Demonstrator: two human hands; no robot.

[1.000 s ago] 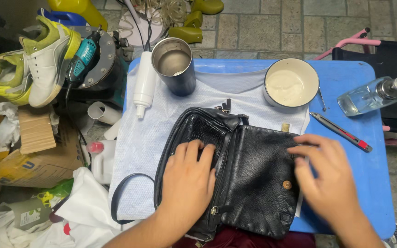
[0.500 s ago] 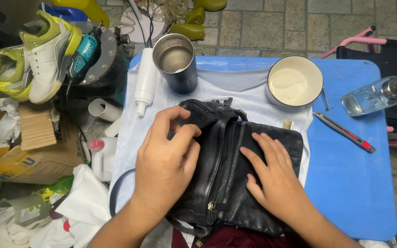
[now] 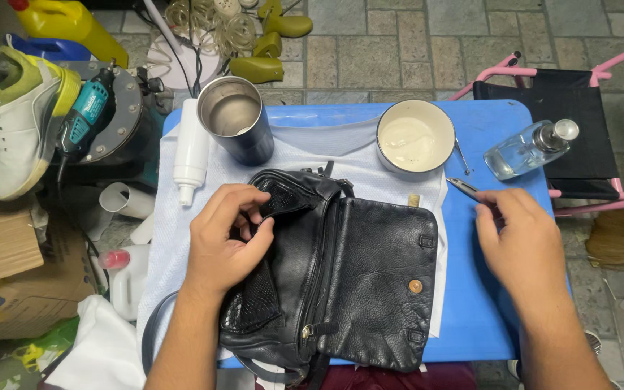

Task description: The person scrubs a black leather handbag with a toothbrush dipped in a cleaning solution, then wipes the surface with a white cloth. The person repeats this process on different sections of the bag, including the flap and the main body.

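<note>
A black leather bag (image 3: 359, 274) lies open on a white cloth (image 3: 182, 238) spread over a small blue table (image 3: 500, 137). My left hand (image 3: 222, 238) pinches the bag's upper left flap between thumb and fingers. My right hand (image 3: 525, 242) hovers over the blue table to the right of the bag, its fingers resting on a thin pen-like tool (image 3: 464, 189) whose tip sticks out beyond them. Whether the hand grips the tool is unclear.
A metal cup (image 3: 236, 119), a white squeeze bottle (image 3: 191, 152), a round tin of cream (image 3: 414, 136) and a clear glass bottle (image 3: 529, 148) stand along the table's far edge. Sneakers (image 3: 16, 123) and a rotary tool (image 3: 84, 119) sit left, a pink folding chair (image 3: 579, 94) right.
My right hand left the bag and moved right onto the thin tool. My left hand shifted from lying on the bag to pinching its upper flap.
</note>
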